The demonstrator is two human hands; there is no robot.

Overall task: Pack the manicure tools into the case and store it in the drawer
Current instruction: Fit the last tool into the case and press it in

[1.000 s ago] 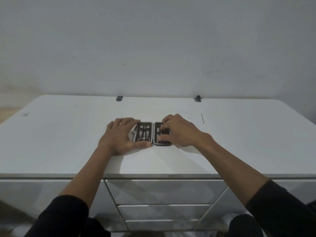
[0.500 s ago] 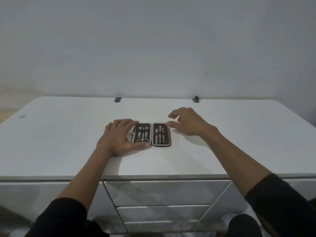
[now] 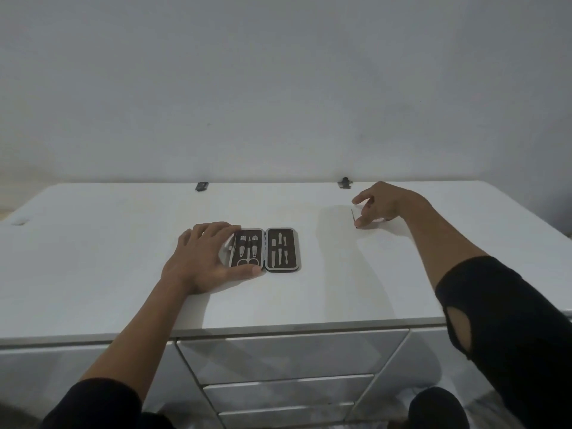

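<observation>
At the left, the left hand [image 3: 204, 258] lies flat and spread on the worktop [image 3: 93, 258], fingers over the left edge of the open case [image 3: 265, 249] and thumb along its near edge, pinning it in place without gripping it. The case lies opened out in two halves near the middle of the worktop. The left half shows small tools and what looks like scissor loops; the right half shows several long thin tools in their slots. Further right, well apart from the case, a thin dark pin-like tool [image 3: 353, 215] lies loose on the worktop. The right hand [image 3: 382, 205] is at it, fingers curled and closing, the thumb tip touching or just beside the near end. Whether the tool is actually pinched cannot be told; the hand looks part open. Below the worktop edge, the drawers [image 3: 291, 354] appear closed.

The risks gather at the right. The tool is so slender and lies so flat that the fingertips may slide over it, push it away or flick it toward the back edge. If picked up, it could slip out on the way to the case. Seating it will need a free slot, and pressing there could shift the case should the left hand lift.
</observation>
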